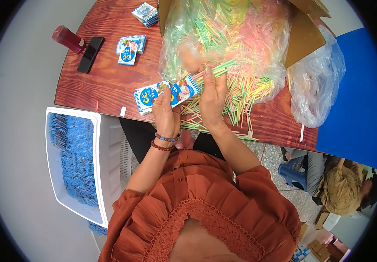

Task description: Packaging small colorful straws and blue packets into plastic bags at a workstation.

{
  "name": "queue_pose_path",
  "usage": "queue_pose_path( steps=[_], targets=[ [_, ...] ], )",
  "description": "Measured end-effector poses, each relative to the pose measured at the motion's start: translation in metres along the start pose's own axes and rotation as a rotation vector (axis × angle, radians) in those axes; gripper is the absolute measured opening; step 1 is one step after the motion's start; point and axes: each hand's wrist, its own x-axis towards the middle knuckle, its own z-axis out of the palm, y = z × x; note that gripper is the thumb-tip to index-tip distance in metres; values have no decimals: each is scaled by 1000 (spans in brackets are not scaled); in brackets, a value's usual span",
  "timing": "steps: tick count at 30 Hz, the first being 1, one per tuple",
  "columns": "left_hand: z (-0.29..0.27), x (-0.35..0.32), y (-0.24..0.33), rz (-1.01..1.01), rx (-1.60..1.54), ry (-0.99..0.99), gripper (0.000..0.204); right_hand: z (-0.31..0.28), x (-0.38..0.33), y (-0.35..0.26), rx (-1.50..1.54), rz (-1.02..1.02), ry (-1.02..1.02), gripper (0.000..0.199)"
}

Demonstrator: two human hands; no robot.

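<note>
Rust-orange ruffled cloth (206, 205) on the person's chest fills the bottom of the view, closest of all. Two bare arms reach up from it to a dark red wooden table (105, 74).

Left hand (165, 114) is curled around a small blue and white paper packet (165, 95), with the thumb on top of it. Bead bracelets (165, 142) sit on that wrist. Right hand (213, 97) is closed on a little bunch of thin coloured sticks (221, 67), green ones mostly, and pinches them between thumb and fingers. The bunch sits right at the open end of the packet, touching it.

Loose sticks (240, 102) in pink, yellow and green lie in a heap on the table just under the right hand. Behind the hands is a big clear bag (227, 32) full of the same sticks, inside a brown cardboard box (304, 37). A crumpled clear plastic bag (319, 83) lies to the right.

Far on the left of the table are a black phone (90, 54), a red bottle (67, 39) and more small blue packets (130, 44). A white bin (105, 144) with blue packets inside it stands beside the table, on the person's left.
</note>
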Motion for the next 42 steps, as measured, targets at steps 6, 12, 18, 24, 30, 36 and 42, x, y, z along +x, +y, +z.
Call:
queue_pose_path(
  steps=[6,12,18,24,30,36,42],
  targets=[
    [7,3,-5,52,-52,-3,24,3,6,12,-71,-37,-22,25],
    [7,15,-9,55,-119,-53,25,2,4,21,-52,35,-16,35],
    [16,26,-10,-11,-250,-142,30,-9,28,7,-46,75,-115,43],
    [3,39,-16,-209,-524,-225,39,-13,42,13,-59,-30,-224,45],
    [0,48,12,-117,-565,-305,36,-8,52,-34,92,-68,-312,37],
    [-16,64,34,96,-458,-203,27,23,36,5,-505,91,-367,22],
    [-29,65,60,222,-472,-62,24,65,46,38,-545,36,-503,24]
  ],
)
